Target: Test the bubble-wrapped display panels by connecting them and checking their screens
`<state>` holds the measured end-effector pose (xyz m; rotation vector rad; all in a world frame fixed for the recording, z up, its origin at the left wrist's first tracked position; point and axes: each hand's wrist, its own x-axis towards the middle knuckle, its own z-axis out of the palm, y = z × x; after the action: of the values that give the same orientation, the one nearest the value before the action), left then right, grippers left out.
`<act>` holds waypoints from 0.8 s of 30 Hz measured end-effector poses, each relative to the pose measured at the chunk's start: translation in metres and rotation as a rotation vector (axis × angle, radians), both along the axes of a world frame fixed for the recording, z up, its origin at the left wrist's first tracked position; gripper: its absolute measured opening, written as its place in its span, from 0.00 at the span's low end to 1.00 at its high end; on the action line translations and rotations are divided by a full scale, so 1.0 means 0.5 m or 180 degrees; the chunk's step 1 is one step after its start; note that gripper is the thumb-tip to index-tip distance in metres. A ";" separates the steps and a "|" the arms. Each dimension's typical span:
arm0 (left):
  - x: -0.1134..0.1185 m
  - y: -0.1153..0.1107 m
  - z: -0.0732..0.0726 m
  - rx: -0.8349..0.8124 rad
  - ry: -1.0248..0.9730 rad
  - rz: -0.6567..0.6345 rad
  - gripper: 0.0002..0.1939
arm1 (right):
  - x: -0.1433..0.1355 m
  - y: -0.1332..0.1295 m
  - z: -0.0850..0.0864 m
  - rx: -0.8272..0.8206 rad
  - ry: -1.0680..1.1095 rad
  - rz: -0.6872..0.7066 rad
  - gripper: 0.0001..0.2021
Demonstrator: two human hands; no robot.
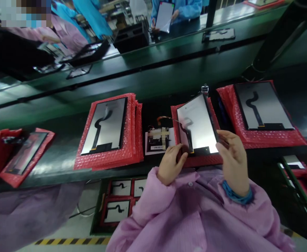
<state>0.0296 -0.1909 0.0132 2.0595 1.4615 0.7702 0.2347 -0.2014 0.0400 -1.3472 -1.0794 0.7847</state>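
Honestly, left hand (171, 161) and right hand (233, 157) pinch the panel (201, 123) by its edges, so a slip could crease its ribbon cable (189, 139).

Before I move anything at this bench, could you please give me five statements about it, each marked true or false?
1. The left hand and the right hand are both at the tilted panel. True.
2. The blue band is around the left wrist. False: it is around the right wrist.
3. The taped dark component lies to the right of the tilted panel. False: it lies to the left of it.
4. Another panel lies on the stack of red bubble wrap to the left. True.
5. The wrap under the rightmost panel on the bench is blue. False: it is red.
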 end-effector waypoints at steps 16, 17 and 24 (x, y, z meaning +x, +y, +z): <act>-0.029 0.104 0.107 -0.0452 -0.2703 0.0535 0.28 | -0.160 0.010 0.008 0.0420 -0.0665 0.1249 0.21; -0.033 0.106 0.106 -0.0452 -0.2721 0.0540 0.29 | -0.164 0.013 -0.003 0.0182 -0.0712 0.1174 0.22; -0.046 0.110 0.103 -0.0503 -0.2829 0.0471 0.30 | -0.181 0.015 -0.010 0.0564 -0.0817 0.1961 0.31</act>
<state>0.0064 -0.1358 0.0649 1.2133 1.0936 1.3471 0.1442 -0.1941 0.0351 -0.9818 -1.7690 0.9433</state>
